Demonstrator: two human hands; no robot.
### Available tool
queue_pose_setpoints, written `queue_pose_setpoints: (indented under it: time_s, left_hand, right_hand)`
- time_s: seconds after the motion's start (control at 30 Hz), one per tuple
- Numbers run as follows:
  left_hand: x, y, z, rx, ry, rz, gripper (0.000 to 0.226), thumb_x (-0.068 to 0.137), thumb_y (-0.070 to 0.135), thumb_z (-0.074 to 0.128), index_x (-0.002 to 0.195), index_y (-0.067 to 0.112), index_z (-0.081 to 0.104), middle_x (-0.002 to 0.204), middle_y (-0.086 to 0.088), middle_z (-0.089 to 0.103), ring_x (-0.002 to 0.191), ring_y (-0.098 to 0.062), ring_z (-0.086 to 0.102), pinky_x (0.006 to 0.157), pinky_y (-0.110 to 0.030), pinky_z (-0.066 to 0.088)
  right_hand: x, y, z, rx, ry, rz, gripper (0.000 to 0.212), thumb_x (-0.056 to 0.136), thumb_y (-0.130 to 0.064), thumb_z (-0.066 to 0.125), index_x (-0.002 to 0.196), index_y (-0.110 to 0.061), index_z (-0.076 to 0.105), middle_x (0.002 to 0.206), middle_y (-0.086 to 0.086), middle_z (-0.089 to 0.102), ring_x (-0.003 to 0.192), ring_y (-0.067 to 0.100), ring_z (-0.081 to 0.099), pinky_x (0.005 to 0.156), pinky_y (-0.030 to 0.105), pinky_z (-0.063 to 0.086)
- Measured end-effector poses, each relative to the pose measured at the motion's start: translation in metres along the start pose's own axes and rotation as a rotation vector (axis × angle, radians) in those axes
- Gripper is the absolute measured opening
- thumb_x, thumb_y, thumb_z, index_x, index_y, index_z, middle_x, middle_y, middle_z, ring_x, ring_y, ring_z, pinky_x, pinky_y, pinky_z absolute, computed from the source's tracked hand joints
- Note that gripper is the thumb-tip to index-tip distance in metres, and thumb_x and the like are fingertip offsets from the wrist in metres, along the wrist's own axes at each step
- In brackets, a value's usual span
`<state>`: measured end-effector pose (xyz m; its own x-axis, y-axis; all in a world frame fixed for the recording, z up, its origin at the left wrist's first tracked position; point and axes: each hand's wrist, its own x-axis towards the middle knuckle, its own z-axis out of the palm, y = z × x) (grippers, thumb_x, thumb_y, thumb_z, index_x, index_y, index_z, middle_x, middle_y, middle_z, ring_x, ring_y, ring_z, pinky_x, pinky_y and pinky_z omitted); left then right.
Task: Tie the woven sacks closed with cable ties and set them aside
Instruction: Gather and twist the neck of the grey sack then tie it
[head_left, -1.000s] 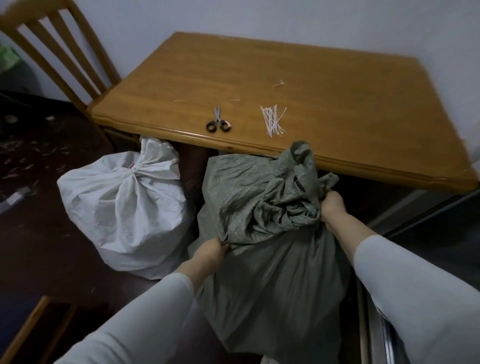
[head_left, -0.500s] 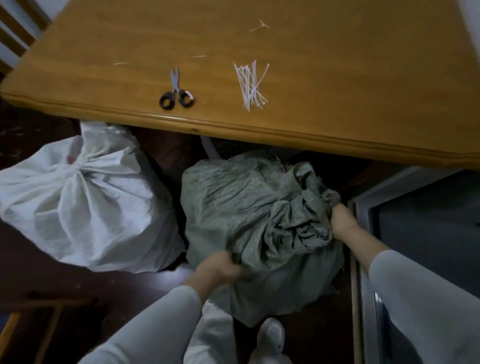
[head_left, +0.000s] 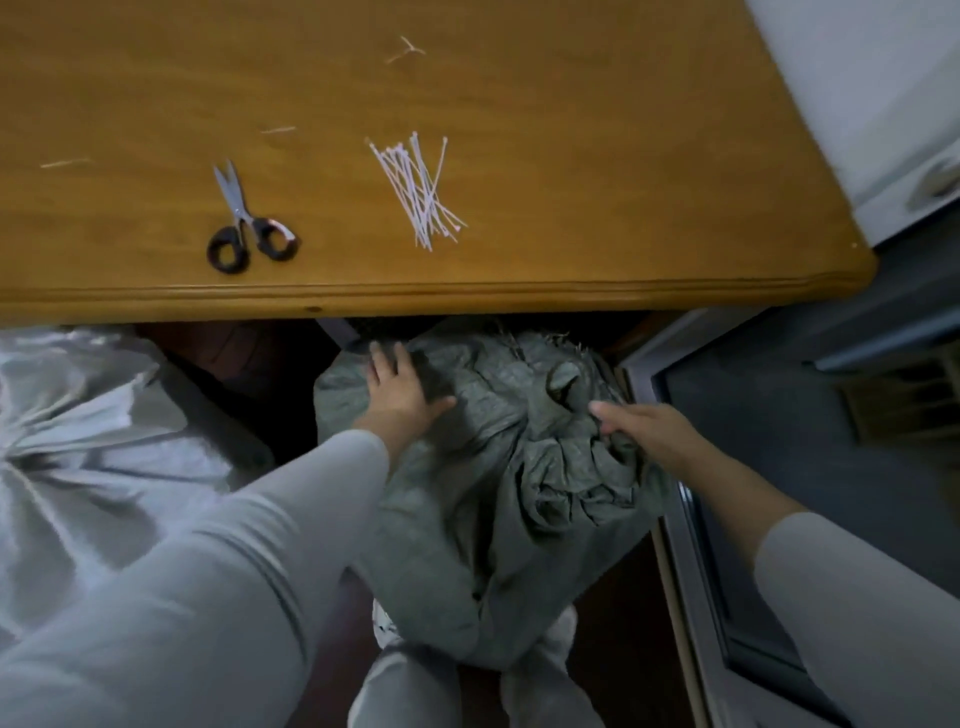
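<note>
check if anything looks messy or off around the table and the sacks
Short white offcuts lie scattered on the table, apart from the pile of cable ties. The green sack has a frayed top edge, and its bunched mouth shows no tie yet. Nothing else stands out.
</note>
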<state>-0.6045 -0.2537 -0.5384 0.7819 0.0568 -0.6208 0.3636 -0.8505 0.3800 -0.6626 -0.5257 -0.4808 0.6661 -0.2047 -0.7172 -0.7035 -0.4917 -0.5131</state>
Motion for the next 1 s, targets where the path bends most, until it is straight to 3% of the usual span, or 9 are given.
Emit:
queue_pose_setpoints:
  time_s: [0.1,0.2,0.33,0.47,0.57,0.7,0.8,0.87,1.0]
  left_hand:
    - [0.009,-0.001,0.009,-0.091,-0.122,-0.027,0.12,0.078,0.039,0.072,0.143,0.023,-0.028,0.157,-0.019,0.005,0.139,-0.038,0.028,0.111,-0.045,0.032]
    - [0.0,-0.008,0.012,-0.088,-0.12,-0.05,0.121,0.075,0.027,0.075,0.145,0.019,-0.023,0.135,-0.017,0.05,0.116,-0.034,0.055,0.098,-0.043,0.046]
    - [-0.029,-0.019,-0.006,-0.159,-0.009,-0.045,0.046,0.076,0.024,0.07,0.119,0.012,0.057,0.115,-0.013,0.064,0.106,-0.031,0.06,0.091,-0.038,0.051]
    - [-0.064,-0.021,-0.033,-0.372,-0.003,-0.006,0.033,0.071,0.026,0.078,0.1,0.017,0.064,0.1,-0.004,0.068,0.097,-0.022,0.063,0.089,-0.034,0.052]
    - [-0.083,-0.026,-0.05,-0.335,0.057,0.027,0.039,0.072,0.034,0.078,0.107,0.02,0.067,0.107,-0.003,0.064,0.104,-0.022,0.058,0.094,-0.035,0.048]
    - [-0.102,-0.039,-0.062,-0.314,0.205,0.101,0.026,0.073,0.031,0.077,0.096,0.021,0.069,0.102,-0.001,0.066,0.102,-0.022,0.059,0.094,-0.042,0.047]
    - [-0.116,-0.041,-0.065,-0.471,0.224,0.133,0.011,0.077,0.009,0.074,0.083,0.012,0.065,0.083,-0.004,0.066,0.086,-0.019,0.062,0.081,-0.035,0.049]
    - [-0.119,-0.04,-0.066,-0.465,0.222,0.158,0.014,0.078,0.005,0.07,0.087,0.01,0.061,0.084,-0.004,0.062,0.085,-0.019,0.059,0.078,-0.033,0.046]
    - [-0.123,-0.024,-0.066,-0.538,0.091,0.158,0.045,0.081,-0.003,0.062,0.122,0.013,0.055,0.106,-0.001,0.057,0.102,-0.014,0.053,0.087,-0.029,0.044]
  right_hand:
    - [0.001,0.003,0.013,-0.187,0.023,-0.09,0.058,0.066,-0.058,0.073,0.068,-0.01,0.041,0.072,0.011,0.044,0.071,0.021,0.05,0.069,0.03,0.038]
    - [0.011,0.005,0.021,-0.338,0.035,-0.08,0.046,0.07,-0.045,0.077,0.084,-0.015,0.046,0.088,0.003,0.053,0.086,0.022,0.054,0.071,0.032,0.041]
    - [0.006,0.001,0.022,-0.511,0.039,-0.089,0.047,0.082,-0.02,0.069,0.12,-0.013,0.042,0.122,0.012,0.052,0.102,0.026,0.053,0.079,0.033,0.045]
    - [-0.004,-0.035,0.019,-0.498,0.144,-0.243,0.08,0.077,-0.023,0.069,0.144,-0.02,0.025,0.15,0.009,0.022,0.138,0.031,0.025,0.111,0.041,0.031]
    - [-0.019,-0.072,0.029,-0.556,-0.03,-0.415,0.116,0.064,-0.043,0.081,0.15,-0.028,0.005,0.158,-0.001,-0.005,0.147,0.025,-0.003,0.119,0.045,0.011]
    - [-0.021,-0.1,0.057,-0.554,-0.17,-0.521,0.13,0.053,-0.054,0.084,0.151,-0.024,0.004,0.159,0.003,0.003,0.147,0.025,0.003,0.119,0.047,0.013]
    - [-0.025,-0.104,0.081,-0.384,-0.25,-0.435,0.107,0.059,-0.043,0.085,0.145,-0.015,0.027,0.147,0.008,0.039,0.137,0.026,0.037,0.111,0.045,0.035]
    - [-0.029,-0.102,0.091,-0.42,-0.231,-0.459,0.059,0.074,-0.038,0.076,0.123,-0.011,0.056,0.121,0.007,0.062,0.113,0.025,0.059,0.097,0.041,0.048]
    - [-0.04,-0.116,0.073,-0.496,0.051,-0.666,0.02,0.086,-0.023,0.062,0.101,-0.01,0.066,0.108,0.008,0.062,0.101,0.027,0.06,0.082,0.034,0.05]
